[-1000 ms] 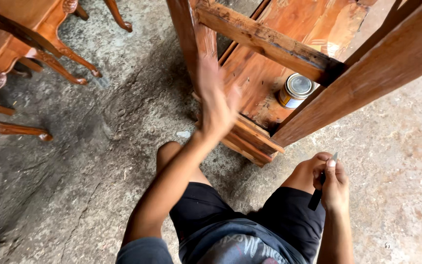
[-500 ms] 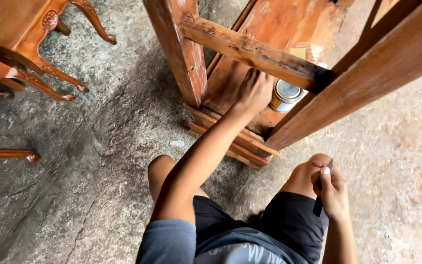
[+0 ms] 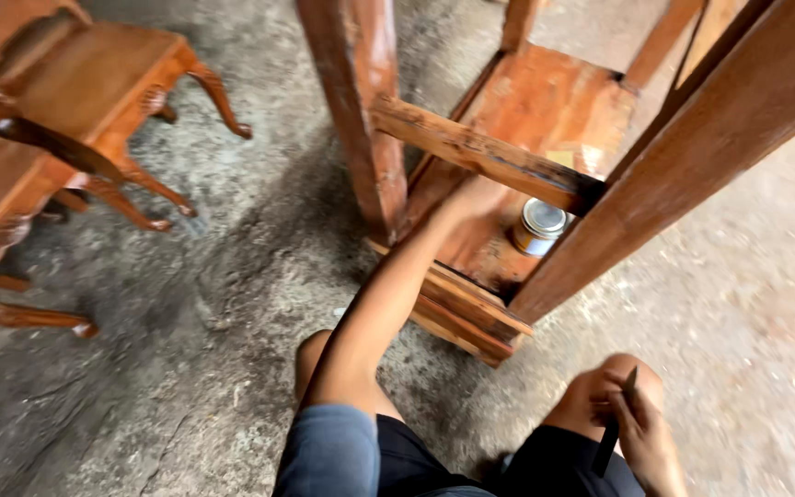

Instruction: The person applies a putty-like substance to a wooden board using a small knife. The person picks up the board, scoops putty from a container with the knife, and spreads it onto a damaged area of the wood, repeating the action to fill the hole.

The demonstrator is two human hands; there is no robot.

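Note:
My left hand [image 3: 473, 200] reaches forward under the crossbar of an upturned wooden table frame [image 3: 480, 156] and rests on the reddish board inside it, fingers partly hidden by the bar. A small round tin can [image 3: 539, 225] with a metal lid stands on that board just right of the hand. My right hand [image 3: 641, 433] rests on my right knee and grips a thin dark brush [image 3: 615, 431] pointing up and down.
Carved reddish-brown wooden chairs [image 3: 66, 120] with curved legs stand at the left on the rough grey concrete floor [image 3: 223, 304]. A thick table leg [image 3: 692, 156] slants across the right. My knees are at the bottom of the view.
My left hand has dropped from raised in the air and gone under the crossbar onto the board beside the can. The view has shifted nearer. The right hand stays on the knee.

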